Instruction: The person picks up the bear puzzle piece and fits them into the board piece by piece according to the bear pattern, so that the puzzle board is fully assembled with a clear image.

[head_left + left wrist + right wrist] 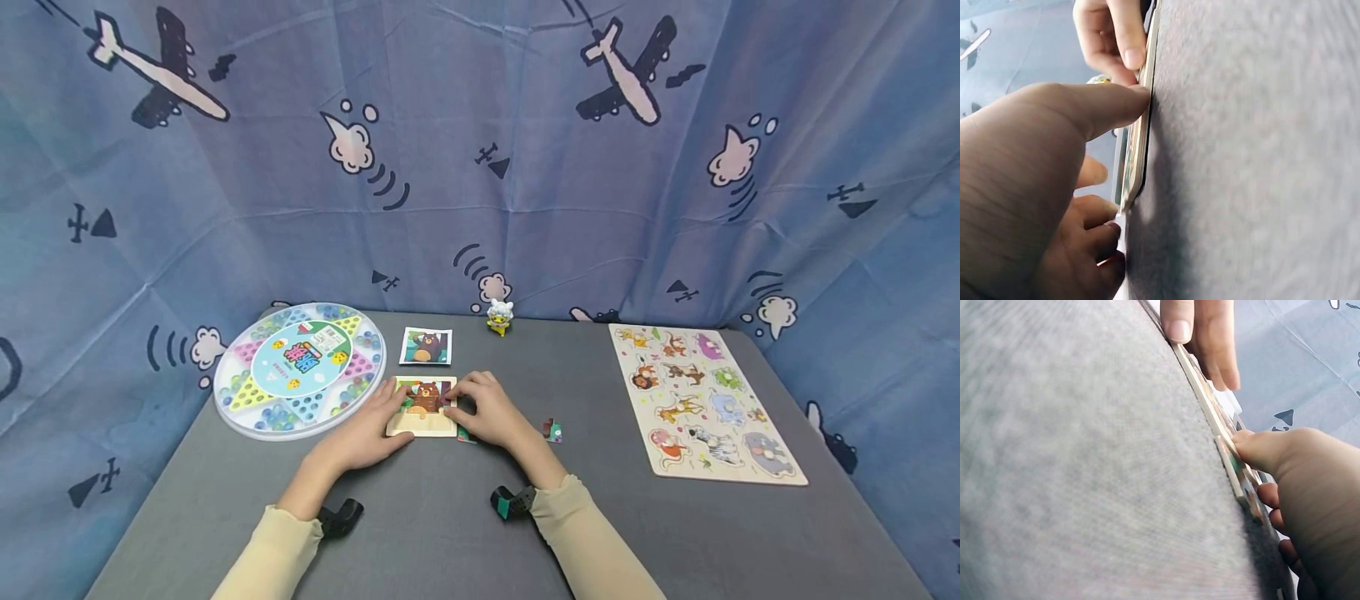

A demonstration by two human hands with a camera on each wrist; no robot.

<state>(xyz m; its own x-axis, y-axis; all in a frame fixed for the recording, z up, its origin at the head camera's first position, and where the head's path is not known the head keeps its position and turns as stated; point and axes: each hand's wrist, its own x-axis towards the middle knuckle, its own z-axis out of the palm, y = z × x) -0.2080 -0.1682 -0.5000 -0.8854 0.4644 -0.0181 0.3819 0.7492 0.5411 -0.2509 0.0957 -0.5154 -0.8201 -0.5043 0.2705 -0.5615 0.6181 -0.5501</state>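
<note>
A small wooden puzzle board [422,427] lies flat, its upper part filled with pieces that show a brown bear [427,397]; bare wood shows along its near side. My left hand [369,429] holds the board's left side, thumb at the near edge and fingers at the picture's upper left. Over the board's right side, my right hand [489,410] has thumb and fingers curled at a dark purple puzzle piece [446,388], mostly covered by the fingertips. One loose piece [1235,469] lies against the board's right edge, partly under the right hand. Another loose piece [553,431] is right of that wrist.
A picture card [426,346] with the same bear lies behind the board. To the left is a round marble game board [300,367]. A small figurine [499,317] stands at the back, and a large wooden animal puzzle [697,404] lies at right. A patterned curtain [480,167] hangs behind.
</note>
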